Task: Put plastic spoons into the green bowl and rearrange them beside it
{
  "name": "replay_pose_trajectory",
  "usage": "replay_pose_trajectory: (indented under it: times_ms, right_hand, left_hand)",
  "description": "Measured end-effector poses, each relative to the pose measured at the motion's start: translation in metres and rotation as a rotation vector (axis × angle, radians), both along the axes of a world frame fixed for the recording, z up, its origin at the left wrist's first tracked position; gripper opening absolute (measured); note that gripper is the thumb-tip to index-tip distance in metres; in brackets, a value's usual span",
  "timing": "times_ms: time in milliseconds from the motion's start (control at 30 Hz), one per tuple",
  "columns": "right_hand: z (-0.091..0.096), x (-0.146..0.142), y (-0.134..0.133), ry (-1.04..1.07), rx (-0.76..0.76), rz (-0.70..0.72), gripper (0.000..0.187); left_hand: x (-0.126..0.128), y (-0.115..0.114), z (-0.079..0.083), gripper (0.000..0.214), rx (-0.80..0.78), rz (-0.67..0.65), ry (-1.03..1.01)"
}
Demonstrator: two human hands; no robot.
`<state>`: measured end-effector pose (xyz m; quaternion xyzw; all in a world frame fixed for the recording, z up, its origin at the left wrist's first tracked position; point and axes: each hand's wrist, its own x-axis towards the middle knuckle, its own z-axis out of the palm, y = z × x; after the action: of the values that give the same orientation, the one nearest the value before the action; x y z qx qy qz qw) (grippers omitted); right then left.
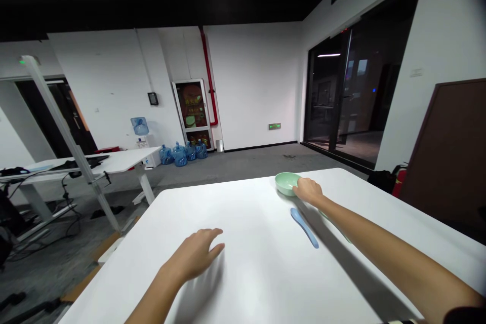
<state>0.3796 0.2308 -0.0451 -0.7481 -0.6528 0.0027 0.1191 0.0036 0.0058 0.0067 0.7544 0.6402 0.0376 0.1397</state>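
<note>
1. Touching the rim of one green bowl (285, 184), the right hand (308, 191) curls over its edge; whether it is gripping cannot be told. The bowl sits near the table's far edge.
2. Resting on one white table (235, 212), the left hand (193, 255) lies open, its fingers apart, holding nothing.
3. One blue spoon (304, 228) lies on the table, just below the right hand.
4. Farther off stand one white desk (114, 161), four blue water jugs (179, 156) on the floor, and one water dispenser (141, 142) topped by a fifth jug.
</note>
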Motion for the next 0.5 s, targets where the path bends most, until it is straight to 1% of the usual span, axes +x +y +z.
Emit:
replay_pose_trajectory:
  times_ms: [133, 267, 367, 500]
  right_hand:
    - [0.002, 0.0, -0.008, -0.024, 0.001, 0.008, 0.042]
    - [0.009, 0.003, -0.023, -0.02, 0.044, 0.012, 0.047]
    - [0.016, 0.008, -0.04, -0.012, 0.084, 0.027, 0.052]
    - [0.024, 0.013, -0.071, -0.006, 0.129, 0.085, 0.059]
  left_hand:
    - [-0.001, 0.0, -0.001, 0.057, 0.011, -0.011, -0.005]
    - [-0.002, -0.001, 0.0, 0.057, 0.032, -0.019, -0.005]
    - [-0.003, -0.003, 0.0, 0.057, 0.042, -0.026, -0.005]
    - [-0.005, -0.004, -0.003, 0.058, 0.048, -0.035, 0.002]
